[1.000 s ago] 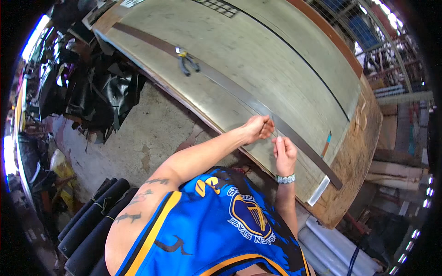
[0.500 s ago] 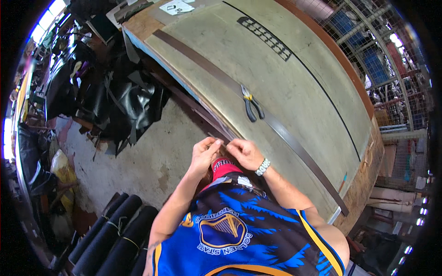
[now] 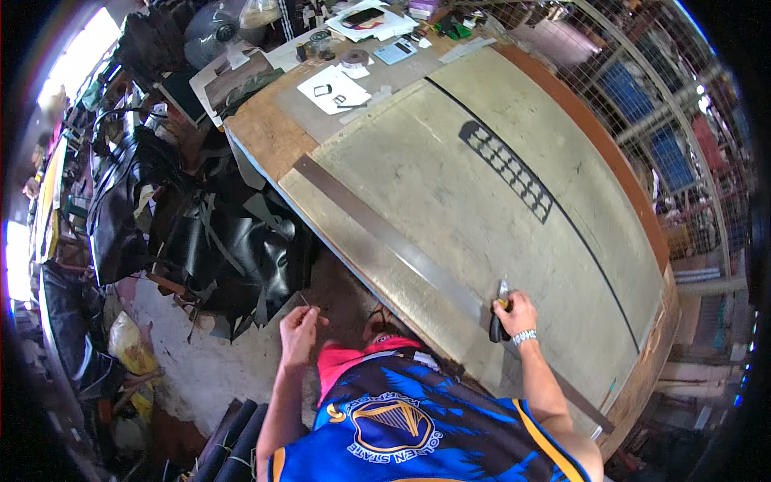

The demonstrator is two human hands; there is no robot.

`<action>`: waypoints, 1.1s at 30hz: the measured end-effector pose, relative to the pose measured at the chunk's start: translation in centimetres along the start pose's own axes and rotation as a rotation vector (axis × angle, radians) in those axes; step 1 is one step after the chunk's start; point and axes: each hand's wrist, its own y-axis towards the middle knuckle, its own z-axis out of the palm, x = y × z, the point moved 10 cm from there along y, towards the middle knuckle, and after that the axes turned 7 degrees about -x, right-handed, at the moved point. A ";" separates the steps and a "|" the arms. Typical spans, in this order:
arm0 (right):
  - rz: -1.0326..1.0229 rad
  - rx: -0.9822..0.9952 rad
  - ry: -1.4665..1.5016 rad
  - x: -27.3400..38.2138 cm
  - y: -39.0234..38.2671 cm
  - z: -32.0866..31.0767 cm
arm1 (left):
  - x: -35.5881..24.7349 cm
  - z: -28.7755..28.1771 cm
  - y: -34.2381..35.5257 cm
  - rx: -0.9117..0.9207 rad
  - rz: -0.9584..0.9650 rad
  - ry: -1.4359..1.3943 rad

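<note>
My right hand point(image 3: 522, 313) is closed round the pliers point(image 3: 496, 328), which have black and yellow handles and a steel nose, over the worktable. The pliers are beside a long flat brown-grey strip point(image 3: 409, 259) with a metallic sheen, lying along the table's near side. Off the table's near edge, my left hand point(image 3: 299, 333) is raised with thumb and fingers pinched together. Something thin sticks up at its fingertips, too small to name. Farther back on the table lies a black slotted, ladder-like piece point(image 3: 507, 171) beside a thin black strip point(image 3: 580, 269).
White paper with small black frames point(image 3: 333, 90), a calculator point(image 3: 395, 51) and a phone point(image 3: 362, 18) lie at the table's far end. Black sheet material point(image 3: 233, 249) is heaped on the left. Dark rolls point(image 3: 229, 446) lie at lower left. Wire mesh point(image 3: 666, 96) stands at right.
My hands were together in front of me; now they are apart. The right has moved right and taken hold of the pliers. The left has moved left, still pinched. The view has shifted.
</note>
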 end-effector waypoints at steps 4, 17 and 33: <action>0.114 -0.099 -0.034 -5.2 1.5 -1.1 | -10.1 2.1 8.4 -0.004 0.237 0.222; 0.930 -0.351 -0.195 -4.9 -21.3 -4.7 | -37.5 12.1 41.7 0.103 0.702 0.487; 1.014 -0.217 0.269 18.6 -1.3 0.2 | -43.3 23.0 62.8 -0.051 0.881 0.568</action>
